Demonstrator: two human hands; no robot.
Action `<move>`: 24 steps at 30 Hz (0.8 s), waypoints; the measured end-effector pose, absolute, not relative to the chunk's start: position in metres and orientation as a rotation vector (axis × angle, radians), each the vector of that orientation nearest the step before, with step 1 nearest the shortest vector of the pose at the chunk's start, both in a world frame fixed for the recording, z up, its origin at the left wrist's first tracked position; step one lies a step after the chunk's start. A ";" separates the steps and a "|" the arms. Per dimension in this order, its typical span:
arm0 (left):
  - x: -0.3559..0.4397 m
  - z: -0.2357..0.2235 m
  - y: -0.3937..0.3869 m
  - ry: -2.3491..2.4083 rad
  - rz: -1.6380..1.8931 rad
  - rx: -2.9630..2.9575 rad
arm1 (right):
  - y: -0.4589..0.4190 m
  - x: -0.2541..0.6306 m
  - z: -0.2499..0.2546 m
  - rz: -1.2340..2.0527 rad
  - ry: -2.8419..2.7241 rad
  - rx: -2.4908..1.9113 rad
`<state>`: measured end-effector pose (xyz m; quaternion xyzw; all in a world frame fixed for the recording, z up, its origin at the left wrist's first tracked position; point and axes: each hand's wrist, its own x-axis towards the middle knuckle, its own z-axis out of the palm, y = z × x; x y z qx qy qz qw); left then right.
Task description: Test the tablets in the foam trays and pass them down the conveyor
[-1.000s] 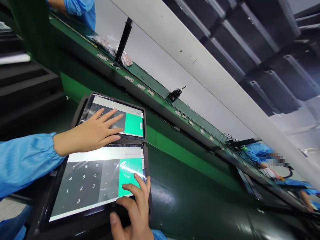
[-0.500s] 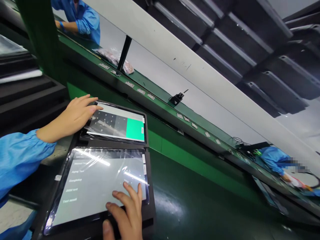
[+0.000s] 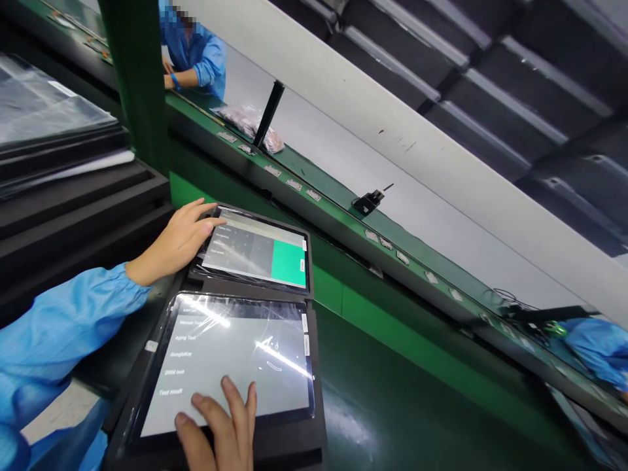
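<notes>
Two tablets in clear film lie in black foam trays on the green bench. The far tablet [image 3: 260,252] shows a calculator with a green block, overlaid by a fading-in menu. My left hand [image 3: 179,239] rests at its upper left corner, fingers stretched out, one fingertip at the screen. On the near tablet [image 3: 230,366] a text menu is lit, with entries such as "Aging Test" and "Test result". Over its lower edge is my right hand [image 3: 220,428], fingers spread and holding nothing; whether a fingertip touches the glass I cannot tell.
At left stand stacked black foam trays [image 3: 88,203] with film-covered panels on top. A green conveyor line [image 3: 338,216] runs diagonally behind, carrying small boards and a black plug adapter [image 3: 367,201]. Co-workers in blue [image 3: 209,62] sit beyond it. Grey bins hang overhead.
The view has shifted, so things sit further right. The far tablet's screen has gone from a calculator to a menu blending over it. My right hand has moved left across the near tablet.
</notes>
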<state>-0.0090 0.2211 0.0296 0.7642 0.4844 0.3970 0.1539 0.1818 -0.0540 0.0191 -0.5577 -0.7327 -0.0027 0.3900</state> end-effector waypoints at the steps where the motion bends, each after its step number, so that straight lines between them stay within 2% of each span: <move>1: -0.008 0.029 0.221 1.388 1.150 2.187 | -0.050 0.180 0.022 -0.001 -1.880 -1.447; 9: -0.004 0.028 0.221 1.384 1.221 2.163 | 0.005 0.195 0.070 0.216 -2.325 -1.447; 24: 0.002 0.028 0.223 1.415 1.028 2.200 | -0.002 0.188 0.055 0.133 -2.191 -1.517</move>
